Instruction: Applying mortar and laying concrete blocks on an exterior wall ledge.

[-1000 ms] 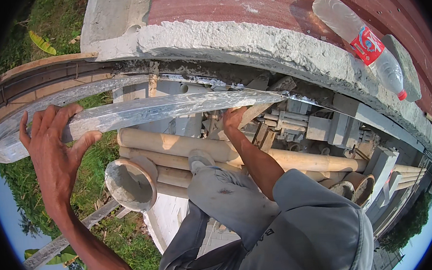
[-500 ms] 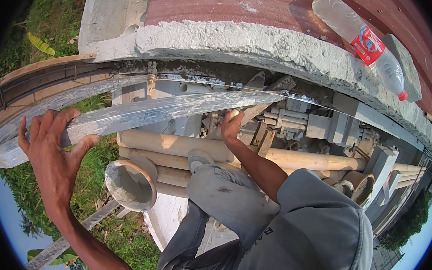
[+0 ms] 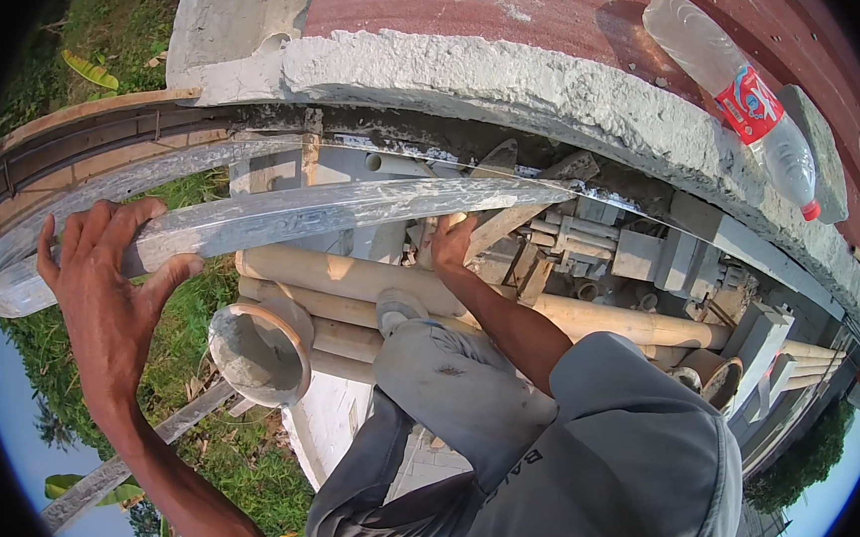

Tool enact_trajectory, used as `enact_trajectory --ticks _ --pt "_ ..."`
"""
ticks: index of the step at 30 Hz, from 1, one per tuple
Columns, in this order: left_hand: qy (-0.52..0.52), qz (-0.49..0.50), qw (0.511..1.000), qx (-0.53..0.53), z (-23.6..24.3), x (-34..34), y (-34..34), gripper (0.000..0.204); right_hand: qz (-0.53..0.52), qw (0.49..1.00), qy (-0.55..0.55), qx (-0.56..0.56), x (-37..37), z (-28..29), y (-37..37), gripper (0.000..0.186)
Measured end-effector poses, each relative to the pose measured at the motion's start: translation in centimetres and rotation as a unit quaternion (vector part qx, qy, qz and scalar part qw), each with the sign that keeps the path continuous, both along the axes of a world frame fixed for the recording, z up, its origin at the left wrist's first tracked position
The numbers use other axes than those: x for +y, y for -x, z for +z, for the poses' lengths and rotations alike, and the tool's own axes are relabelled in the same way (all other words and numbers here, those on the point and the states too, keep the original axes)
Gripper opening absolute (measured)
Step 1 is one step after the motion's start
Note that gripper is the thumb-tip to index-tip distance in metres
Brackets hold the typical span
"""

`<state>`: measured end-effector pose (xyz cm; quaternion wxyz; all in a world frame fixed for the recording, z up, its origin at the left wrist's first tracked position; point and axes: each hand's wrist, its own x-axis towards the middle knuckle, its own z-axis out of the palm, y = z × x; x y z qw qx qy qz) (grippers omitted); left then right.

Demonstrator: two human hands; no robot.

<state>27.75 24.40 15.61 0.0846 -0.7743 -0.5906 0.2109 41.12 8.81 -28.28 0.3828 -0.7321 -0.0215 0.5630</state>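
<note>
The left hand (image 3: 103,291) clasps the long grey bar (image 3: 346,209) near its left end, thumb apart from fingers. Below the bar, the right hand (image 3: 451,246) is curled beside a small pale piece (image 3: 457,219); its grip I cannot tell. Bamboo poles (image 3: 351,272) lie farther down.

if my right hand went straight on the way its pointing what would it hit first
Most likely the long grey bar, which lies just ahead of the right hand; depth is unclear, so the hand might instead pass beneath it or already be touching it.
</note>
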Motion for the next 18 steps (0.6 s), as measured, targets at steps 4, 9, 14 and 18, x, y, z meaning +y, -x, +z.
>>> enact_trajectory --ticks 4,9,14,18 --pt "0.017 -0.013 0.999 -0.029 -1.9 2.0 -1.7 0.058 0.220 0.962 -0.036 -0.160 0.4 -10.7 -0.9 0.050" --pt "0.008 0.014 1.000 0.020 -0.2 0.1 0.4 0.059 0.380 0.898 -0.110 -0.193 -1.7 -2.3 0.5 0.050" --pt "0.012 0.010 0.999 0.029 0.0 0.3 -0.2 0.063 0.140 0.983 -0.027 -0.113 0.0 -2.9 -1.2 0.047" --pt "-0.001 -0.017 1.000 -0.015 -1.5 1.3 -0.9 0.060 0.320 0.883 -0.152 -0.307 1.2 -6.6 1.1 0.046"
